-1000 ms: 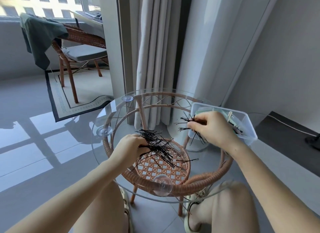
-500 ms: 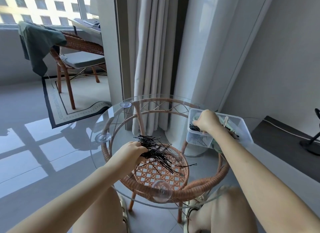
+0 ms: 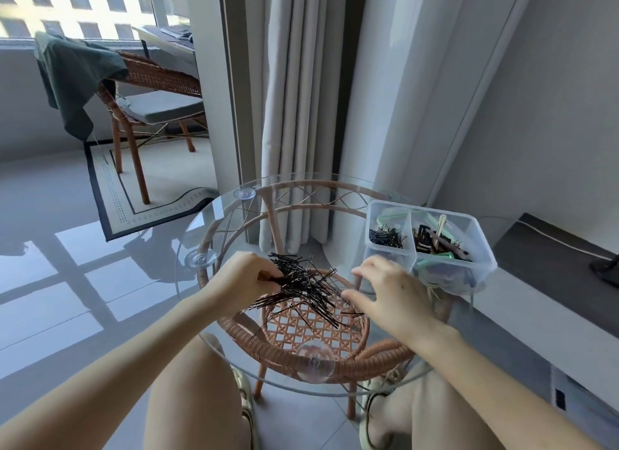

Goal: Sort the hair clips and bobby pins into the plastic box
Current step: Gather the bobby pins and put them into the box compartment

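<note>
Gripping one end of the bobby pins (image 3: 301, 289) at the centre of the table (image 3: 214, 228), the left hand (image 3: 249, 278) steadied them; the right hand (image 3: 392, 295), fingers spread and empty, hovered just beside. Pinching a small aligned bunch would limit spills. The plastic box (image 3: 482, 245) sat at the right edge.

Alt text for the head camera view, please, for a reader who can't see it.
A person's left hand grips a tangled bunch of black bobby pins on a round glass table, the right hand open beside them. A divided plastic box at the table's right holds more pins in one compartment, hair clips in another.
</note>
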`<state>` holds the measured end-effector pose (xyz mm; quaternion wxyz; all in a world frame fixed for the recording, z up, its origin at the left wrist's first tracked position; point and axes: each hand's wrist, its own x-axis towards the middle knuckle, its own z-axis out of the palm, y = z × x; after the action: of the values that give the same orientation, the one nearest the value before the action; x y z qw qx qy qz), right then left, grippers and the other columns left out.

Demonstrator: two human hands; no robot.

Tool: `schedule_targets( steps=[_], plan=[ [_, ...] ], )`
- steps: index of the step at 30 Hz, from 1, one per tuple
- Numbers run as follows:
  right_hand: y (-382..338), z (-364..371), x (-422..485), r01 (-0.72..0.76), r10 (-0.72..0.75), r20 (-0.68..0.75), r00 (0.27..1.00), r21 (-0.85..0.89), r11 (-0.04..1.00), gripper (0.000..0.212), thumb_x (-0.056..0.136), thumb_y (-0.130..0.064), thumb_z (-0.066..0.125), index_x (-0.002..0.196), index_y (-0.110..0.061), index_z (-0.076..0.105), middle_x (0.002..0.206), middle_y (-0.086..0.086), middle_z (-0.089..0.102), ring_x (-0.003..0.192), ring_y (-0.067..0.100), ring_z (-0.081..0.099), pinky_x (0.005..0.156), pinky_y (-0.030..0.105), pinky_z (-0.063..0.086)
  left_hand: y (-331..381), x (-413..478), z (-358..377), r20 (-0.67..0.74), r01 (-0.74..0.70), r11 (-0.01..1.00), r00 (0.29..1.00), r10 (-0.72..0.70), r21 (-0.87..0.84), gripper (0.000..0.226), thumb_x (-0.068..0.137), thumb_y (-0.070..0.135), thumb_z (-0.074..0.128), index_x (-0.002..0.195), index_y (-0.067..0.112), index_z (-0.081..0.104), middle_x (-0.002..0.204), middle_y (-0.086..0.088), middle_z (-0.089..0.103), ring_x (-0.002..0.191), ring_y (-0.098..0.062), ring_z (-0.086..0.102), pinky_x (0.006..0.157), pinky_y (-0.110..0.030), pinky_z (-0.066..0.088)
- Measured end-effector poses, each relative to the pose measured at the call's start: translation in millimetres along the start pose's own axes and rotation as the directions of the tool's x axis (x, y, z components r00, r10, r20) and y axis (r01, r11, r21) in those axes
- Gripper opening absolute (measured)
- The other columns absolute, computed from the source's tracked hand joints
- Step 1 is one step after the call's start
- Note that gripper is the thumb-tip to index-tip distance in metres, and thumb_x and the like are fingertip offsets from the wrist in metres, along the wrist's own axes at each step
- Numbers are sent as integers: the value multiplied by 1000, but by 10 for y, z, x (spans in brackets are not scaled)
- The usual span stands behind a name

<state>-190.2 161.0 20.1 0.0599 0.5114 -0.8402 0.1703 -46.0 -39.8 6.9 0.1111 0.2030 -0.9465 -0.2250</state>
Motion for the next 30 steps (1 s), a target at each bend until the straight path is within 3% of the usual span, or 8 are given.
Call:
schedule_targets(
  steps=[3,5,7,10,16,22,27,30],
  plan=[
    [-22,165,-59,-21,20,111,994,9,1000,69,76,-63,56,130,-20,48,119,-5,56,110,13,51,89,24,41,42,27,-82,-32,25,999,999,-26,-33,24,73,17,74,97,17,73,89,0,74,67,-3,60,66,-6,42],
    [-61,275,-37,-70,70,239,968,-8,997,96,68,-73,54,143,-20,28,136,-1,45,126,18,39,102,33,36,76,42,-152,-57,36,998,998,-40,-56,22,72,17,75,94,16,74,85,1,74,59,5,57,58,-1,42],
    [-147,376,29,-106,94,304,948,24,994,107,65,-74,56,147,-19,15,145,3,35,135,24,27,109,40,28,114,68,-230,-82,47,995,995,-54,-83,20,70,16,76,90,17,75,78,2,73,52,10,55,54,3,41],
    [-311,513,192,-67,48,226,973,75,995,95,75,-62,58,146,-13,18,140,9,40,129,25,35,107,36,30,176,105,-345,-121,63,993,990,-75,-104,18,69,17,78,87,18,75,69,7,70,49,10,58,52,3,41],
    [-447,589,398,25,-38,127,991,98,995,43,90,-34,56,126,-12,51,114,12,58,103,29,57,84,33,45,260,129,-447,-151,88,988,983,-108,-130,21,70,14,76,90,14,74,77,1,72,60,2,61,57,2,43],
    [-391,628,432,128,-141,80,987,149,981,20,94,-11,49,108,-2,59,103,15,63,94,32,61,78,33,48,310,145,-460,-196,99,983,972,-128,-152,18,70,13,76,88,15,75,65,8,67,57,2,60,55,0,44],
    [-316,492,452,-26,16,30,999,396,918,22,90,-15,57,107,-5,66,105,11,68,97,23,61,80,23,42,324,186,-444,-219,116,965,961,-169,-237,19,70,13,76,89,15,75,63,11,66,58,1,61,53,1,44],
    [-262,321,444,-108,100,43,994,522,846,18,88,-18,59,101,-9,68,95,5,71,88,16,63,76,22,48,300,215,-438,-228,141,943,950,-215,-301,15,70,14,76,85,18,76,62,11,68,55,-8,63,52,-6,47]
  ],
)
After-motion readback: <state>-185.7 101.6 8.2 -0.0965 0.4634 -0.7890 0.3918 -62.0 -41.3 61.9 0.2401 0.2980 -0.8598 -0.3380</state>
